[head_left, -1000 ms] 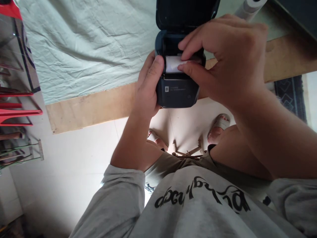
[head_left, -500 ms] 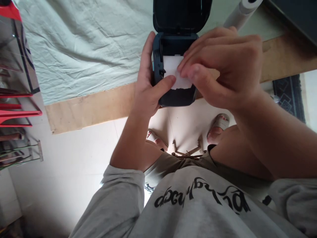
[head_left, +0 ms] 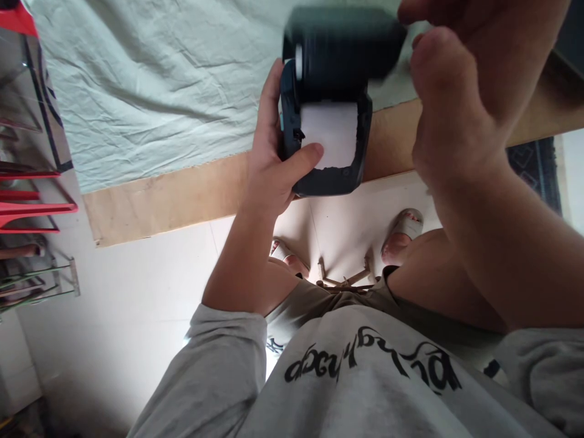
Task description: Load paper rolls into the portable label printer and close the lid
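My left hand (head_left: 269, 164) grips a small dark printer (head_left: 356, 176) from its left side, just above the table's front edge. Its thumb presses down a white paper strip (head_left: 329, 131) that lies over the printer's open bay. The printer's lid (head_left: 342, 48) is blurred and tilted forward over the bay. My right hand (head_left: 460, 91) is raised at the lid's right and top edge, with its fingertips cut off by the frame's top. Whether it grips the lid is unclear.
A wrinkled pale green cloth (head_left: 159, 91) covers the wooden table (head_left: 159, 198). Red and green racks (head_left: 27, 201) stand at the left. Below are a white tiled floor, my sandalled feet (head_left: 404, 234) and a dark rug (head_left: 531, 170) at the right.
My right hand let go of the paper strip and rose to the lid. The lid swung forward from fully open. My left thumb stays on the paper.
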`<state>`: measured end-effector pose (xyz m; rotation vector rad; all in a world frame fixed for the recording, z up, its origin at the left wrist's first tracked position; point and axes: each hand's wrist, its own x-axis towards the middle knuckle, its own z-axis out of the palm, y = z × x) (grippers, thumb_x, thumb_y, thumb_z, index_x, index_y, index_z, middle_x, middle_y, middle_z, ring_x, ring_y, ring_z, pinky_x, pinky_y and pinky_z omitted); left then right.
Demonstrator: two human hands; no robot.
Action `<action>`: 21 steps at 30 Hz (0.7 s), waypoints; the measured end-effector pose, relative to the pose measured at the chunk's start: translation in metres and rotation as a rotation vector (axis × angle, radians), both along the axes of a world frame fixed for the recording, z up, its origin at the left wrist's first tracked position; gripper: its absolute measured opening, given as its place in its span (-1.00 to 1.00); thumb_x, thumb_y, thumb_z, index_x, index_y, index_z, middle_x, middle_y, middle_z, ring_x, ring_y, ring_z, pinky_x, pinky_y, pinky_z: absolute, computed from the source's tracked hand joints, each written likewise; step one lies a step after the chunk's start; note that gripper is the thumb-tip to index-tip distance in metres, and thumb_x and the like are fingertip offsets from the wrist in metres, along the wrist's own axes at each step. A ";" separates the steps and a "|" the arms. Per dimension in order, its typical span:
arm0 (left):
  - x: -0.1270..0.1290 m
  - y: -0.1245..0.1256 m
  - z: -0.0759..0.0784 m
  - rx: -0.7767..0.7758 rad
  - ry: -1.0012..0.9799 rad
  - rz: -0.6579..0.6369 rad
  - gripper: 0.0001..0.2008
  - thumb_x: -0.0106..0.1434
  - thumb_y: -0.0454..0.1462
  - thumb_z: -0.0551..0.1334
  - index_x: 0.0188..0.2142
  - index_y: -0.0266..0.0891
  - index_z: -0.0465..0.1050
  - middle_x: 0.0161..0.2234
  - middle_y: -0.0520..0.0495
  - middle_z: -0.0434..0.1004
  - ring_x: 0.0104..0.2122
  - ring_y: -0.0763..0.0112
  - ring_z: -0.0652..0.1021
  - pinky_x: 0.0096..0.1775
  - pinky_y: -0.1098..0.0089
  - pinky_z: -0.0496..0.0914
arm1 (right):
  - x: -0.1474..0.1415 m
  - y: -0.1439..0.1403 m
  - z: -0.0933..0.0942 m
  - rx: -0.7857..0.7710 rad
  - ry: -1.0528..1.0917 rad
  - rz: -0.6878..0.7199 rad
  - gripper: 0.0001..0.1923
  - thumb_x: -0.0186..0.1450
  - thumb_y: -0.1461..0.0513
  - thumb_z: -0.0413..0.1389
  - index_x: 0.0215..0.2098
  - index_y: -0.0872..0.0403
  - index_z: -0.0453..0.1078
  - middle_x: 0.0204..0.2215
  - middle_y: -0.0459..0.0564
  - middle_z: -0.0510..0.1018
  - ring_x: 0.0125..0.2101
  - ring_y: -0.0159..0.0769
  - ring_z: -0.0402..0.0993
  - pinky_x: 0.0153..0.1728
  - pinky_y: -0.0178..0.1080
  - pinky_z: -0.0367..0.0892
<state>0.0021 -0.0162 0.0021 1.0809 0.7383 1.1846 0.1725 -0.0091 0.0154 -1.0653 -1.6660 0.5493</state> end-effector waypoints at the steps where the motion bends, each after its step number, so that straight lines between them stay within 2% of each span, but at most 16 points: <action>1: -0.001 0.000 -0.001 0.007 0.003 -0.004 -0.53 0.01 -0.37 0.27 -0.08 0.05 0.28 0.01 0.17 0.26 0.05 0.31 0.33 -0.01 0.40 0.34 | -0.001 0.000 0.001 0.040 -0.010 -0.068 -0.61 0.22 0.13 -0.15 0.01 0.03 0.09 -0.24 -0.12 0.27 -0.09 -0.55 0.26 -0.03 -0.41 0.23; 3: -0.001 -0.001 -0.001 0.018 0.000 -0.010 -0.50 0.03 -0.43 0.23 -0.04 0.01 0.26 0.01 0.18 0.26 0.08 0.32 0.29 0.01 0.37 0.30 | -0.003 -0.002 0.002 0.101 -0.015 -0.090 -0.62 0.20 0.13 -0.12 -0.08 0.15 0.21 -0.24 -0.09 0.31 -0.15 -0.56 0.28 -0.10 -0.43 0.26; 5: 0.000 -0.002 -0.001 0.041 -0.005 -0.011 -0.46 0.05 -0.48 0.16 0.02 -0.07 0.21 -0.01 0.15 0.25 0.10 0.31 0.26 0.01 0.33 0.24 | -0.005 -0.002 0.002 0.074 -0.160 -0.011 -0.55 0.20 0.10 -0.13 -0.04 0.19 0.20 -0.11 -0.06 0.28 -0.10 -0.54 0.24 -0.04 -0.41 0.23; 8: 0.002 -0.002 -0.001 0.076 -0.002 0.017 -0.62 0.10 -0.33 0.20 -0.06 -0.13 0.28 -0.03 0.07 0.28 0.05 0.27 0.30 -0.01 0.35 0.28 | -0.008 -0.002 0.000 0.001 -0.305 0.124 -0.48 0.19 0.04 -0.12 0.03 0.18 0.11 -0.03 -0.04 0.21 -0.02 -0.53 0.17 0.08 -0.41 0.16; 10: 0.002 0.001 0.000 0.052 0.023 0.022 -0.74 0.10 -0.18 0.21 -0.19 -0.11 0.32 -0.10 0.01 0.35 -0.05 0.27 0.38 -0.08 0.37 0.37 | -0.010 -0.001 -0.004 -0.043 -0.287 0.169 -0.43 0.18 0.03 -0.10 0.07 0.18 0.04 0.00 -0.03 0.17 -0.01 -0.56 0.15 0.09 -0.45 0.14; 12: 0.003 0.003 0.001 0.001 0.071 0.027 -0.79 0.12 -0.13 0.16 -0.24 -0.08 0.28 -0.19 -0.02 0.39 -0.13 0.27 0.42 -0.18 0.36 0.41 | -0.010 0.001 -0.008 -0.077 -0.255 0.160 -0.38 0.18 0.02 -0.09 0.10 0.20 -0.03 0.03 -0.02 0.12 -0.01 -0.59 0.15 0.07 -0.49 0.15; 15: 0.005 0.002 0.005 -0.048 0.073 0.039 -0.86 0.17 -0.17 0.10 -0.24 -0.06 0.24 -0.21 0.00 0.40 -0.17 0.29 0.43 -0.29 0.39 0.40 | -0.011 0.002 -0.012 -0.124 -0.216 0.149 -0.35 0.17 0.00 -0.07 0.12 0.16 -0.06 0.05 -0.05 0.11 -0.04 -0.60 0.17 0.03 -0.50 0.18; 18: 0.004 0.000 0.007 -0.054 0.047 0.025 -0.88 0.19 -0.23 0.08 -0.25 -0.11 0.26 -0.23 -0.03 0.40 -0.18 0.32 0.43 -0.30 0.43 0.37 | -0.011 0.001 -0.011 -0.145 -0.122 0.222 -0.39 0.15 0.00 -0.03 0.10 0.06 -0.04 0.04 -0.10 0.12 -0.01 -0.58 0.14 0.05 -0.51 0.18; 21: 0.002 0.001 0.006 -0.031 0.050 0.028 -0.86 0.17 -0.27 0.08 -0.24 -0.17 0.26 -0.26 -0.06 0.40 -0.18 0.30 0.43 -0.27 0.41 0.36 | -0.013 -0.002 -0.008 -0.079 -0.093 0.253 -0.42 0.15 0.07 -0.01 0.07 0.09 -0.01 0.03 -0.08 0.11 0.03 -0.56 0.12 0.09 -0.51 0.16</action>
